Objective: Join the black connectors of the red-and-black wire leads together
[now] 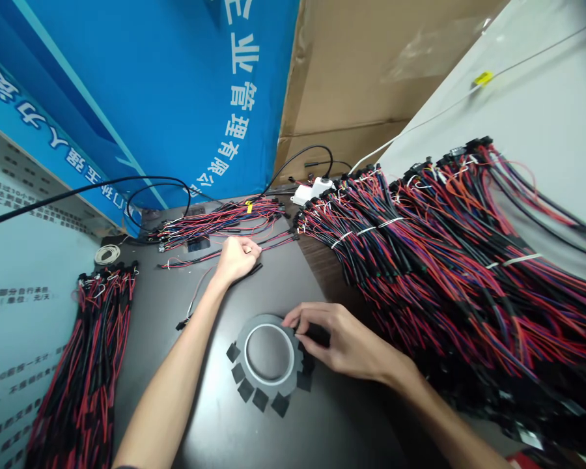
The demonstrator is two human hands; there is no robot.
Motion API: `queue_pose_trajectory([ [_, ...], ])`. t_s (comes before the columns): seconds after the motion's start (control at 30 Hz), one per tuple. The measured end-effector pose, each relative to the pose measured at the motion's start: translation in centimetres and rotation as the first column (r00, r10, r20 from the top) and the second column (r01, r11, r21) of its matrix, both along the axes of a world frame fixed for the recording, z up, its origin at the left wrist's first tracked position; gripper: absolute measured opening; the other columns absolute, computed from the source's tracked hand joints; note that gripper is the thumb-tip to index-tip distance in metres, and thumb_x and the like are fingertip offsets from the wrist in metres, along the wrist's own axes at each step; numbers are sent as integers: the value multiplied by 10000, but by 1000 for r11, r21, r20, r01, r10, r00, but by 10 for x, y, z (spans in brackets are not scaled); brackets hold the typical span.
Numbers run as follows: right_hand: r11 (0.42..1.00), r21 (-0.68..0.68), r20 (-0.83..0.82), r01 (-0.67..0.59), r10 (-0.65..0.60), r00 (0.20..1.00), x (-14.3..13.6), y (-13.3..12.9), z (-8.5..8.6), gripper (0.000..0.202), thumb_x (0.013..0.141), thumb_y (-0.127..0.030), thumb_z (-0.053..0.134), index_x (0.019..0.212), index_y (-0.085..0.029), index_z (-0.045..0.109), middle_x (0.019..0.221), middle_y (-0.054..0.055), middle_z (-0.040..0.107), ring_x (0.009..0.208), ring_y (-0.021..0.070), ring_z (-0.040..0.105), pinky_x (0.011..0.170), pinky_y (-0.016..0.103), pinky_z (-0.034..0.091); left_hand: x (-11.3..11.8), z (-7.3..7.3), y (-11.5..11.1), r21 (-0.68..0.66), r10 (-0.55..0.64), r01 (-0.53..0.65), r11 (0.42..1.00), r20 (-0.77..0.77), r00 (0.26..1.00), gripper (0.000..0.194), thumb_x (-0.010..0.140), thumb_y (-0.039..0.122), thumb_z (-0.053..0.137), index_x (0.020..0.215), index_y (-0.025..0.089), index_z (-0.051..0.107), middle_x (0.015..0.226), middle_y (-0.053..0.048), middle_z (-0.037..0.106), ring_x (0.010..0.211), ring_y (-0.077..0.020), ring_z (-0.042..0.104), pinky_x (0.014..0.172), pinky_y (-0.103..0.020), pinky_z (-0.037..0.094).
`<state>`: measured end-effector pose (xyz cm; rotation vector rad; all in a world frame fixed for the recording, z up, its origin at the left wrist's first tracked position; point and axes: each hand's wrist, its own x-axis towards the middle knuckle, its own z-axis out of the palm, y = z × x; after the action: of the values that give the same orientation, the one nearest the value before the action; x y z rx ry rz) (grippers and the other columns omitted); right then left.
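My left hand point(237, 258) is closed over a wire harness on the dark tabletop; its fingers hide the gripped part. Thin wires with a black connector point(181, 324) run out on the near side of that hand, and a black sleeved end point(250, 272) shows beyond the wrist. A grey tape ring point(269, 352) lies flat in front of me, with several black tape pieces point(260, 399) stuck around its edge and jutting outward. At the ring's right side, my right hand point(333, 335) pinches a small black tape piece between thumb and forefinger.
Red and black harnesses point(219, 221) lie along the table's back. Large tied bundles point(405, 254) fill the right side, and another bundle point(97, 365) hangs at the left. A white adapter point(312, 191) and coiled white cord point(107, 255) sit near the blue panel point(176, 85).
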<state>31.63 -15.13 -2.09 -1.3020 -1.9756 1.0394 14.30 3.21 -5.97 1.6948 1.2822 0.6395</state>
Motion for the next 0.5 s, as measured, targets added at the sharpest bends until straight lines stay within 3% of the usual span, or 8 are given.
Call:
queue_pose_trajectory([
  [0.27,998,-43,122,-37,42,992,4,-11,11,189,988,-187,390,939,-193,573,1178,83,659,1048,172,671,900,308,529,-1,-2,1,-1,-5,5,1000,2,1000,191,630,220,562,664,97,704,567,-38,644,509,-122,509,529,-247,346],
  [0.4,991,-121,19,63,-61,998,1,-19,5,180,1007,-254,387,1070,-213,550,1162,86,672,1083,175,664,924,324,538,-1,-2,1,0,11,-11,1000,3,1000,185,620,227,572,648,97,701,553,-36,633,492,-114,484,517,-248,327],
  [0.5,969,-181,-180,168,-201,963,-3,-19,-4,195,1016,-338,378,1009,-212,526,1106,91,683,1005,166,689,860,314,567,-1,-4,2,7,16,-16,1000,25,1000,184,612,221,577,646,94,706,553,-39,634,489,-110,478,519,-249,325],
])
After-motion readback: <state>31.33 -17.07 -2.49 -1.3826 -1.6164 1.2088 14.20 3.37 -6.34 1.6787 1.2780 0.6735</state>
